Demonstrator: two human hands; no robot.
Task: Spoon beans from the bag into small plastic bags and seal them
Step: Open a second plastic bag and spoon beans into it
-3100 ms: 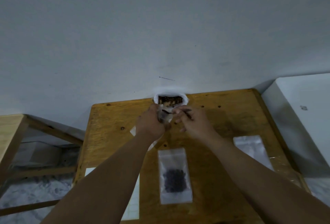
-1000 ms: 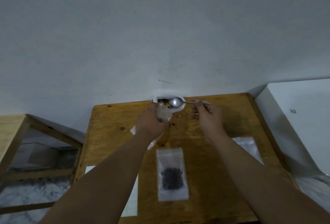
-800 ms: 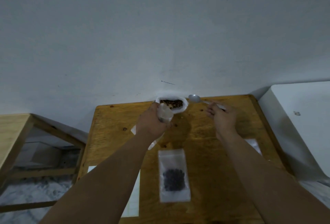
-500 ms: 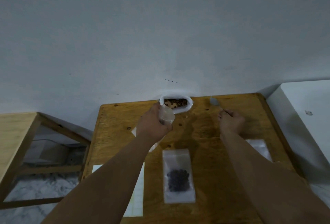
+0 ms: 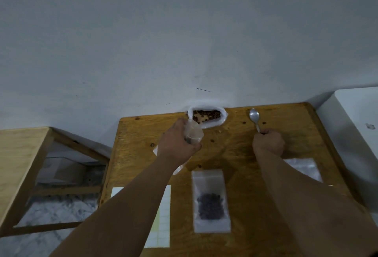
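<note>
A white bag of brown beans (image 5: 206,115) stands open at the far edge of the wooden table (image 5: 235,154), against the wall. My left hand (image 5: 177,144) grips a small clear plastic bag (image 5: 192,134) upright just in front of it, with dark beans at its bottom. To the right, my right hand (image 5: 268,143) holds the handle of a metal spoon (image 5: 254,118), whose empty bowl lies low over the table, pointing away. A small bag with dark beans (image 5: 210,197) lies flat at the near middle.
Empty clear bags (image 5: 302,167) lie under my right forearm. A white sheet of labels (image 5: 161,215) lies near the front left. Loose beans dot the tabletop. A white box (image 5: 356,138) stands to the right and a wooden frame (image 5: 26,166) to the left.
My right hand carried the spoon from over the bean bag to the right and lowered it toward the table. My left hand kept the small bag in place.
</note>
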